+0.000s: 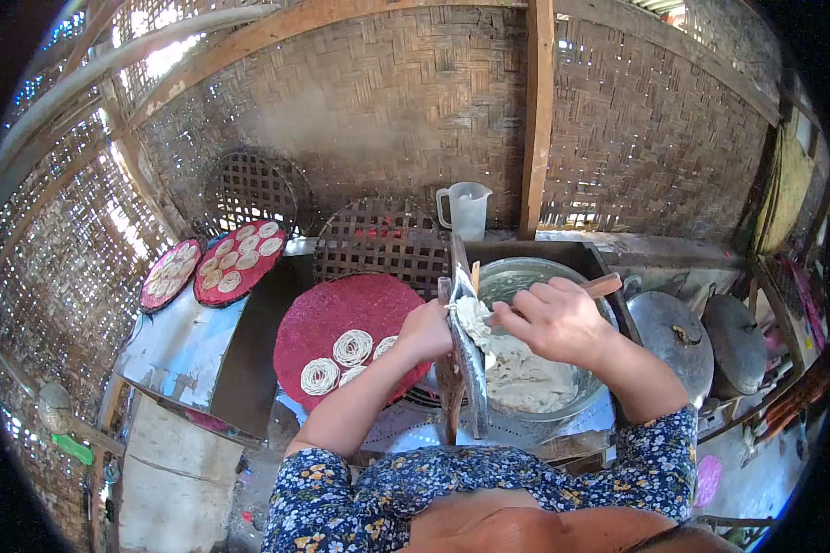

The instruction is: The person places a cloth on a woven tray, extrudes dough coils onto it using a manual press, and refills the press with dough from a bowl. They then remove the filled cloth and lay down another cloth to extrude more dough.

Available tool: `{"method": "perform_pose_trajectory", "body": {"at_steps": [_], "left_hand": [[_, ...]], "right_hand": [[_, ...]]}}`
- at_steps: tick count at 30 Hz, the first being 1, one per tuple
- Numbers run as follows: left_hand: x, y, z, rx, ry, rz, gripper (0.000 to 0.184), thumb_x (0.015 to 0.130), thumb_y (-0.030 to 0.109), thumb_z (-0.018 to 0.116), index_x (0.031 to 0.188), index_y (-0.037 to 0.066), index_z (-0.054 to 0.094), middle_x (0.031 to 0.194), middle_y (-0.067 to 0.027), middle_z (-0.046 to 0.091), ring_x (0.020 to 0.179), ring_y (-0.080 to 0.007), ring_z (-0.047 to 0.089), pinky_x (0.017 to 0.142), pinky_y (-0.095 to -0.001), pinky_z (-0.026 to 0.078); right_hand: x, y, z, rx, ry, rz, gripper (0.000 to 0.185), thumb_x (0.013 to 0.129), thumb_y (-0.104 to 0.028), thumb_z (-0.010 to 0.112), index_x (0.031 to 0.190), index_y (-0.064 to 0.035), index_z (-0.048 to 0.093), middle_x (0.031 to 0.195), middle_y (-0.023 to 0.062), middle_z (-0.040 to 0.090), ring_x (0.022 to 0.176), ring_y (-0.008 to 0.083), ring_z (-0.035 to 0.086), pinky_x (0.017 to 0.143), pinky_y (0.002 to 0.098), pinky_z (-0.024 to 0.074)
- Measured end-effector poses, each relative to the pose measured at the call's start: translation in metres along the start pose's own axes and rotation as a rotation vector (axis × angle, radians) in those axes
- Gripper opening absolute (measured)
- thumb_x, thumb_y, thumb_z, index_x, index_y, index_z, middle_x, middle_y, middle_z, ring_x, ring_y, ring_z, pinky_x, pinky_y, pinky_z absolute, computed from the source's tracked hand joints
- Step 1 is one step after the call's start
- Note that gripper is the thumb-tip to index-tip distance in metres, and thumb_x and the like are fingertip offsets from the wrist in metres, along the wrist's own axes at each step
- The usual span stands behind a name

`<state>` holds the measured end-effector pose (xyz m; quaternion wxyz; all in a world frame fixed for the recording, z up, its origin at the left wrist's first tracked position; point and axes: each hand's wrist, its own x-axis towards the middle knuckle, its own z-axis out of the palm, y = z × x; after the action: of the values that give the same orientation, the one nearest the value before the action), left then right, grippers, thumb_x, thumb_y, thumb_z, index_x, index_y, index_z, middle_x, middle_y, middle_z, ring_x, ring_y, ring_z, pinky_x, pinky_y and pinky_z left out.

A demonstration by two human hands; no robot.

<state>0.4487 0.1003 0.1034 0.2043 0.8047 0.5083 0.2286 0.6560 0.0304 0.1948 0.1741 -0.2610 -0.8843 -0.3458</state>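
Note:
My left hand (pixel 428 330) is closed on a hinged wooden-and-metal press (pixel 478 392), which stands upright in front of me. A lump of white dough (pixel 471 319) sits in the press's upper part. My right hand (pixel 559 319) grips a tool with a wooden handle (pixel 603 286); its working end, near the dough, is mostly hidden by my fingers. Behind and below that hand is a large metal basin (pixel 576 276) holding more pale dough (pixel 530 380). Left of the press lies a round red mat (pixel 341 309) bearing several coiled noodle-like rounds (pixel 352 347), partly covered by my left forearm.
Two more red trays (pixel 241 264) with pale rounds lean at the left. A lattice basket (pixel 378 238) and clear plastic jug (pixel 470 212) stand at the back. Lidded metal pots (pixel 670 336) are at the right. A wooden post (pixel 538 120) rises before the woven wall (pixel 387 111).

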Motion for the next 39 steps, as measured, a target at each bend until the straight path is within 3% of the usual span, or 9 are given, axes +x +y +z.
{"method": "perform_pose_trajectory", "body": {"at_steps": [7,9,13,15,17,21,30,37,39], "left_hand": [[0.012,-0.04,-0.008,-0.162,0.074,0.071,0.03,0.079,0.024,0.056,0.105,0.008,0.059,0.099,-0.0108,0.062,0.09,-0.0251,0.06,0.079,-0.0343,0.047],[0.023,-0.064,0.009,-0.444,0.17,0.153,0.027,0.082,0.015,0.055,0.107,0.005,0.058,0.1,-0.0078,0.062,0.089,-0.0188,0.06,0.078,-0.0313,0.047],[0.026,-0.03,0.019,-1.393,-0.068,0.136,0.026,0.086,0.013,0.048,0.108,0.004,0.058,0.104,-0.0056,0.061,0.096,-0.0174,0.057,0.085,-0.0299,0.045],[0.022,-0.021,0.023,-1.123,-0.047,0.127,0.025,0.083,0.012,0.053,0.106,0.003,0.058,0.102,-0.0058,0.06,0.095,-0.016,0.056,0.085,-0.0285,0.044],[0.024,-0.027,0.021,-0.124,0.08,0.398,0.029,0.077,0.019,0.061,0.103,0.006,0.06,0.102,-0.0086,0.062,0.094,-0.0177,0.058,0.083,-0.0283,0.045],[0.024,-0.041,0.017,-0.492,0.051,0.062,0.03,0.074,0.029,0.063,0.096,0.01,0.063,0.096,-0.0131,0.063,0.089,-0.0282,0.061,0.076,-0.0355,0.047],[0.031,-0.022,0.027,-0.347,0.146,0.123,0.037,0.07,0.034,0.062,0.095,0.006,0.062,0.092,-0.0203,0.062,0.088,-0.0375,0.058,0.075,-0.0416,0.046],[0.058,-0.087,0.039,-0.7,0.09,-0.078,0.037,0.074,0.035,0.059,0.096,0.007,0.063,0.094,-0.0161,0.063,0.088,-0.032,0.06,0.074,-0.0377,0.046],[0.042,-0.055,0.026,-0.462,0.112,0.153,0.036,0.073,0.034,0.06,0.097,0.007,0.062,0.095,-0.0154,0.063,0.089,-0.0315,0.06,0.075,-0.038,0.046]], "right_hand": [[-0.037,0.02,-0.018,0.194,0.177,0.446,0.02,0.063,-0.015,0.071,0.081,-0.0089,0.064,0.059,0.0037,0.052,0.054,0.0213,0.055,0.048,0.0331,0.0429],[-0.043,-0.007,0.01,0.813,0.279,1.148,0.016,0.073,-0.008,0.066,0.089,-0.0051,0.066,0.068,-0.0006,0.059,0.06,0.0068,0.05,0.055,0.0223,0.0412],[-0.053,-0.05,0.069,1.485,0.269,1.222,0.018,0.079,-0.005,0.061,0.098,-0.0021,0.061,0.076,-0.0032,0.055,0.068,0.0038,0.048,0.06,0.0183,0.0388],[-0.047,-0.057,0.076,1.556,0.251,1.289,0.018,0.079,-0.006,0.062,0.097,-0.0015,0.061,0.077,-0.0013,0.059,0.068,0.0047,0.051,0.061,0.0193,0.042],[-0.045,-0.058,0.074,1.523,0.297,1.249,0.017,0.079,-0.007,0.063,0.095,-0.0007,0.062,0.078,0.0009,0.061,0.069,0.0054,0.053,0.062,0.0198,0.044],[-0.075,-0.053,0.075,1.157,0.162,1.189,0.02,0.077,-0.013,0.067,0.092,-0.0004,0.064,0.08,0.0045,0.064,0.07,0.0054,0.055,0.064,0.0215,0.0454],[-0.048,-0.055,0.081,0.507,0.501,0.955,0.019,0.071,-0.014,0.072,0.083,-0.0015,0.065,0.063,0.0095,0.061,0.052,0.0156,0.06,0.048,0.0257,0.0474],[-0.072,-0.067,0.079,1.093,0.404,0.965,0.019,0.073,-0.012,0.072,0.085,0.0004,0.064,0.07,0.0068,0.063,0.056,0.0093,0.057,0.049,0.0255,0.0456],[-0.061,-0.051,0.081,0.982,0.396,1.199,0.018,0.076,-0.016,0.069,0.086,-0.0017,0.065,0.071,0.0061,0.063,0.055,0.0085,0.05,0.051,0.0223,0.0425]]}}
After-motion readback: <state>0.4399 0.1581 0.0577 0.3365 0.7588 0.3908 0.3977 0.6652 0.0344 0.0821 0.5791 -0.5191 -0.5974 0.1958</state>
